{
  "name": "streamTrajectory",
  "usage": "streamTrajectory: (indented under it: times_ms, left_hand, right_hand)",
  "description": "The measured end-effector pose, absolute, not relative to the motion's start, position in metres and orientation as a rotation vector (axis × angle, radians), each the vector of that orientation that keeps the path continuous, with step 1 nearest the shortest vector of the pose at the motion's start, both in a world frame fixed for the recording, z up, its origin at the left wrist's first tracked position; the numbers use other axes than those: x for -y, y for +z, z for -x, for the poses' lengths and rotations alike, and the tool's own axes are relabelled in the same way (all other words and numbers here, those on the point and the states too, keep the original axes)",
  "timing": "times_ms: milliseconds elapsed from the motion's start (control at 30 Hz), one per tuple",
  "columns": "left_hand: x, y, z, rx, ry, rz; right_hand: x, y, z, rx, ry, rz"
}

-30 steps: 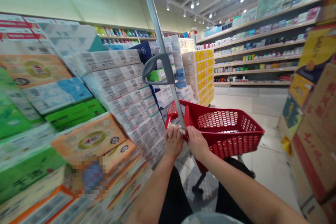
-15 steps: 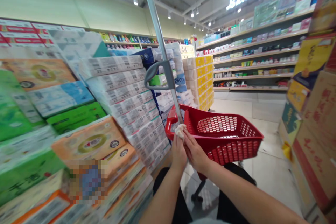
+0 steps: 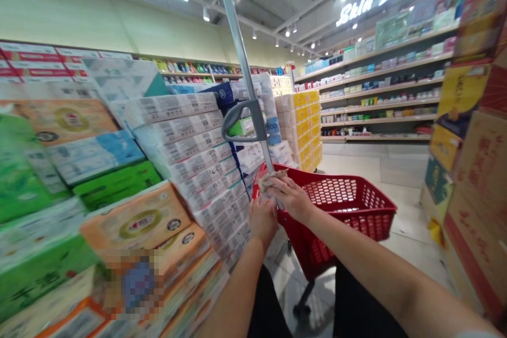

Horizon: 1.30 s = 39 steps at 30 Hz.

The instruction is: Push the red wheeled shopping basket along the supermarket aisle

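- One pale cloth lies against the metal pole at the red cart.
- Right hand: fingers closed over the cloth.
- Left hand: fingers curled just below, their hold hard to tell.

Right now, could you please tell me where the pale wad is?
In the head view, the pale wad is just right of centre, under the right hand, low on the metal pole.
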<state>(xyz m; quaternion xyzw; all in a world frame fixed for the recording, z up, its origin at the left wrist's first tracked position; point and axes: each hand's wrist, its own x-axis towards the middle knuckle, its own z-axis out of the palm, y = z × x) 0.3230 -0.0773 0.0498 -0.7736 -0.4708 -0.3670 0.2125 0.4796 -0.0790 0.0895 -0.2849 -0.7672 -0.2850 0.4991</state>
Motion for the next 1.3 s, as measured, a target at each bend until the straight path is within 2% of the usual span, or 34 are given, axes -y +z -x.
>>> streamTrajectory:
  times_ms: [100, 233, 433, 600, 800, 1000, 1200, 1300]
  left_hand:
    - [0.068, 0.037, -0.324, 1.282, -0.886, 2.157]
    - [0.064, 0.030, -0.329, 1.324, -0.980, 2.055]
    - [0.069, 0.023, -0.333, 1.269, -1.045, 2.024]
    - [0.070, 0.023, -0.334, 1.303, -1.006, 2.029]
    - [0.067, 0.015, -0.331, 1.198, -1.015, 2.042]
    - [0.063, 0.012, -0.336, 1.251, -1.011, 2.022]
    - [0.063, 0.012, -0.339, 1.226, -1.026, 2.039]
    - [0.063, 0.013, -0.339, 1.234, -1.009, 2.042]
  right_hand:
    - [0.070, 0.096, -0.482, 1.924, -0.708, 0.668]
    - [0.066, 0.118, -0.484, 1.799, -0.682, 0.680]
    - [0.079, 0.105, -0.475, 1.740, -0.687, 0.709]
    - [0.085, 0.119, -0.474, 1.672, -0.693, 0.778]
    - [0.079, 0.086, -0.478, 1.742, -0.742, 0.897]
    - [0.069, 0.106, -0.479, 1.703, -0.762, 0.891]
    - [0.065, 0.080, -0.476, 1.692, -0.755, 0.816]
    - [0.064, 0.090, -0.476, 1.679, -0.713, 0.858]
